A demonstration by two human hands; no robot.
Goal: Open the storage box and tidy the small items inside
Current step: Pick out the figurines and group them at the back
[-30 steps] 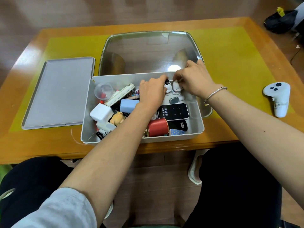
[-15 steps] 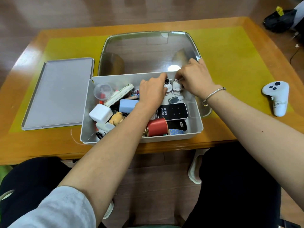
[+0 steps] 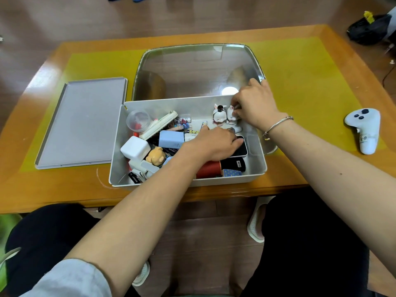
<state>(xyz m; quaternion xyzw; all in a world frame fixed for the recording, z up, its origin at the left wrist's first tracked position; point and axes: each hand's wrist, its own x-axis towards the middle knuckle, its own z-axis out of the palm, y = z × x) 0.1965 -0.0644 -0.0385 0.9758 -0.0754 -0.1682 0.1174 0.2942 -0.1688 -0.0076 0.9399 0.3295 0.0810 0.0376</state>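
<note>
Your grey plastic storage box [image 3: 256, 166] sits open at the near edge of the orange wooden surface [image 3: 64, 189], its flat grey lid [image 3: 81, 123] laid just to the left and a clear plastic tray [image 3: 260, 69] behind it. The box's long axis runs left to right across your body, open side up. Your right hand [image 3: 256, 106] pinches the white rabbit figurine [image 3: 232, 116] at the box's far right corner, fingers curled onto it; a second rabbit figurine with a black hat [image 3: 219, 115] stands upright, touching or just beside it. Your left hand [image 3: 212, 144] rests palm down on the black remote with a screen [image 3: 241, 150], fingers relaxed, not clamped. Risk: both figurines look top-heavy and smooth, so lifting one could topple its neighbour or let it slip against the wall. The left forearm also crosses the red cylindrical tin [image 3: 209, 170], which could roll if nudged.
</note>
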